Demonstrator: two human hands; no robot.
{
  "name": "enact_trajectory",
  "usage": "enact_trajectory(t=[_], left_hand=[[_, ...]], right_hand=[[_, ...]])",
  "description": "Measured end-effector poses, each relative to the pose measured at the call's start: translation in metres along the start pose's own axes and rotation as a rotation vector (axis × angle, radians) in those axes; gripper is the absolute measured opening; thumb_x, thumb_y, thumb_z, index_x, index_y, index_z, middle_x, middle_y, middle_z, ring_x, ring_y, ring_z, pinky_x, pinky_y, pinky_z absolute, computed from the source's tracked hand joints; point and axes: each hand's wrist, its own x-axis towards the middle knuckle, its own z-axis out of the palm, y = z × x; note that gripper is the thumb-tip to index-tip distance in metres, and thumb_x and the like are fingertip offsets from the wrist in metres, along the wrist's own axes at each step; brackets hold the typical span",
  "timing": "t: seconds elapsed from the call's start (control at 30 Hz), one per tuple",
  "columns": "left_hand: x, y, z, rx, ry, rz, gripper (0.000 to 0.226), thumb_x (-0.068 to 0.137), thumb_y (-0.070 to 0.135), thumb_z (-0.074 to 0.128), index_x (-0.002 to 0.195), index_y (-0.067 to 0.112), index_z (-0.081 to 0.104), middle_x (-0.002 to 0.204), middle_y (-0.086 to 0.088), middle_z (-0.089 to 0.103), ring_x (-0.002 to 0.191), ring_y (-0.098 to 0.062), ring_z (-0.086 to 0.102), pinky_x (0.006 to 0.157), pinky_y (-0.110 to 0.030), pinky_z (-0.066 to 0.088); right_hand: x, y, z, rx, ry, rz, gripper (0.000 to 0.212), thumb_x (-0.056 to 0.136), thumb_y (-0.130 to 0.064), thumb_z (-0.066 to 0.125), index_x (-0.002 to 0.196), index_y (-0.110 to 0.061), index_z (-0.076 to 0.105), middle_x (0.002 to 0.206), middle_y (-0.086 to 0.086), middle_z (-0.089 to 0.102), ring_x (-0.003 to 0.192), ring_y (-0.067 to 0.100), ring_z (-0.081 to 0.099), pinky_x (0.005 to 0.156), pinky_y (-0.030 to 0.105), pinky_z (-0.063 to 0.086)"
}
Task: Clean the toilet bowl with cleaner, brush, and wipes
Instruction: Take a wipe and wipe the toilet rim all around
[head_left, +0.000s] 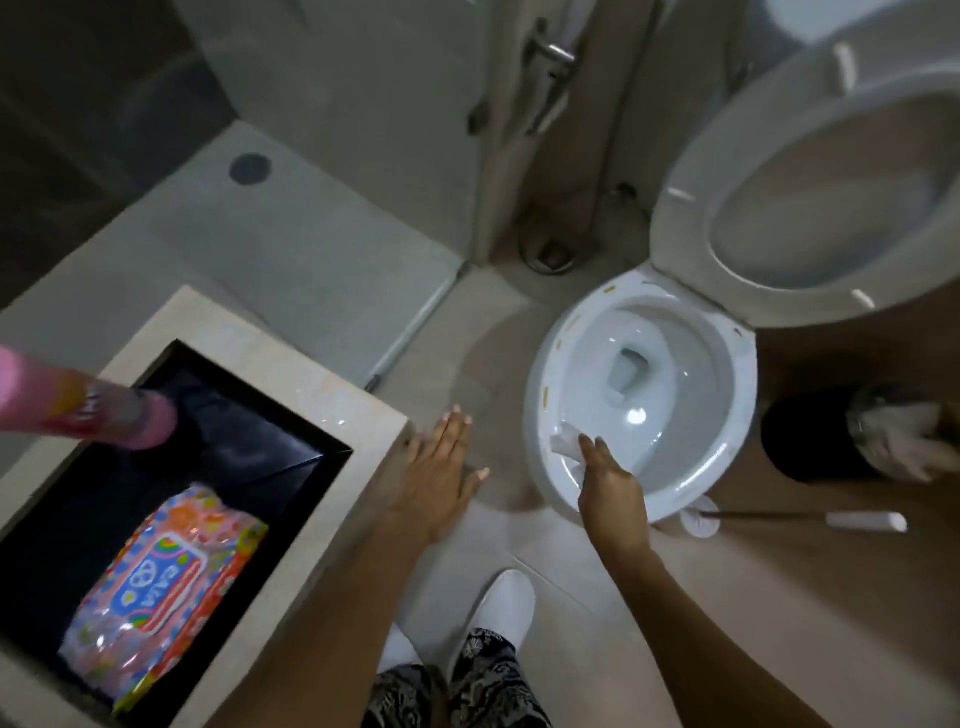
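**Wipe at the near rim of the bowl**

The bowl (644, 395) stands right of centre on the tiled floor (545, 582), with the seat (810, 208) raised behind it. Small yellow marks line the left and rear rim. Water lies at the bottom.

The right hand (608, 483) reaches over the near-left rim. Its fingers are curled around a white wipe (566, 447), which lies against the rim surface. The left hand (441, 467) hovers over the floor between the bowl and the box (332, 395). Its fingers are straight and slightly spread, and it holds nothing.

The brush (779, 519) lies flat on the floor just right of the bowl base, head toward the bowl, white grip pointing right. A black bin (810, 441) with crumpled material inside stands beside the bowl on the right.

The box, at left, has a pale frame and a dark interior. A bright patterned wipe pack (161, 597) lies inside it. The pink cleaner bottle (93, 410) stands at the box's far-left edge; blur hides its label.

White shoes (504, 608) and patterned trousers (467, 686) show at the bottom edge.
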Motion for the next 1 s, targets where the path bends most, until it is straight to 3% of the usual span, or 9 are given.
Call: enact_trajectory(t=[0.17, 0.3, 0.47, 0.57, 0.67, 0.73, 0.83, 1.0], left_hand=[[0.038, 0.058, 0.032, 0.022, -0.058, 0.083, 0.067, 0.1, 0.049, 0.019, 0.151, 0.015, -0.007, 0.159, -0.003, -0.012, 0.146, -0.013, -0.007, 0.117, -0.037, 0.0], [0.051, 0.081, 0.066, 0.088, -0.143, 0.173, 0.066, 0.101, 0.047, 0.017, 0.15, 0.013, -0.012, 0.158, -0.003, -0.017, 0.145, -0.014, -0.013, 0.117, -0.038, -0.004], [0.064, 0.09, 0.102, 0.138, -0.195, 0.259, 0.064, 0.101, 0.046, 0.016, 0.15, 0.015, -0.013, 0.157, -0.002, -0.02, 0.145, -0.014, -0.017, 0.118, -0.038, -0.006], [0.076, 0.093, 0.119, 0.135, -0.204, 0.291, 0.064, 0.102, 0.045, 0.017, 0.149, 0.016, -0.014, 0.157, -0.001, -0.022, 0.144, -0.014, -0.018, 0.117, -0.037, -0.008], [0.084, 0.09, 0.13, 0.135, -0.177, 0.311, 0.064, 0.102, 0.044, 0.018, 0.148, 0.017, -0.017, 0.156, 0.0, -0.023, 0.144, -0.014, -0.019, 0.115, -0.036, -0.011], [0.088, 0.085, 0.135, 0.145, -0.167, 0.32, 0.064, 0.102, 0.043, 0.018, 0.146, 0.017, -0.02, 0.155, 0.001, -0.025, 0.144, -0.013, -0.02, 0.115, -0.036, -0.012], [0.092, 0.079, 0.139, 0.158, -0.152, 0.343, 0.063, 0.102, 0.042, 0.017, 0.142, 0.019, -0.025, 0.153, 0.002, -0.028, 0.143, -0.012, -0.022, 0.115, -0.035, -0.014], [0.093, 0.079, 0.146, 0.145, -0.101, 0.397, 0.063, 0.101, 0.042, 0.016, 0.14, 0.02, -0.029, 0.152, 0.003, -0.03, 0.141, -0.012, -0.026, 0.112, -0.033, -0.02]], right_hand=[[0.004, 0.055, 0.013, 0.112, 0.073, 0.12, 0.064, 0.081, 0.018, 0.039, 0.14, -0.007, 0.047, 0.131, 0.019, 0.056, 0.094, 0.038, 0.064, 0.08, 0.038, 0.05], [0.006, 0.07, 0.033, 0.277, 0.217, 0.197, 0.054, 0.086, 0.016, 0.042, 0.136, -0.001, 0.05, 0.127, 0.019, 0.06, 0.095, 0.041, 0.064, 0.08, 0.041, 0.051], [0.015, 0.073, 0.067, 0.51, 0.335, 0.37, 0.049, 0.093, 0.007, 0.043, 0.139, -0.005, 0.048, 0.118, 0.019, 0.066, 0.093, 0.037, 0.065, 0.081, 0.033, 0.048], [0.016, 0.079, 0.094, 0.436, 0.304, 0.322, 0.049, 0.094, 0.006, 0.042, 0.141, -0.009, 0.047, 0.135, 0.016, 0.056, 0.097, 0.037, 0.065, 0.082, 0.036, 0.051], [0.007, 0.088, 0.123, 0.262, 0.178, 0.271, 0.051, 0.096, 0.004, 0.042, 0.144, -0.012, 0.043, 0.15, 0.014, 0.039, 0.117, 0.035, 0.059, 0.084, 0.04, 0.053], [-0.001, 0.091, 0.135, 0.212, 0.167, 0.237, 0.052, 0.09, 0.01, 0.049, 0.141, -0.005, 0.046, 0.148, 0.017, 0.041, 0.129, 0.034, 0.05, 0.09, 0.042, 0.053], [-0.013, 0.097, 0.149, 0.087, 0.225, 0.125, 0.055, 0.074, 0.016, 0.063, 0.128, 0.008, 0.056, 0.138, 0.025, 0.05, 0.128, 0.04, 0.048, 0.1, 0.052, 0.047], [-0.022, 0.104, 0.158, -0.002, 0.153, 0.072, 0.055, 0.081, 0.006, 0.063, 0.134, 0.009, 0.049, 0.146, 0.023, 0.04, 0.137, 0.035, 0.039, 0.112, 0.048, 0.033]])
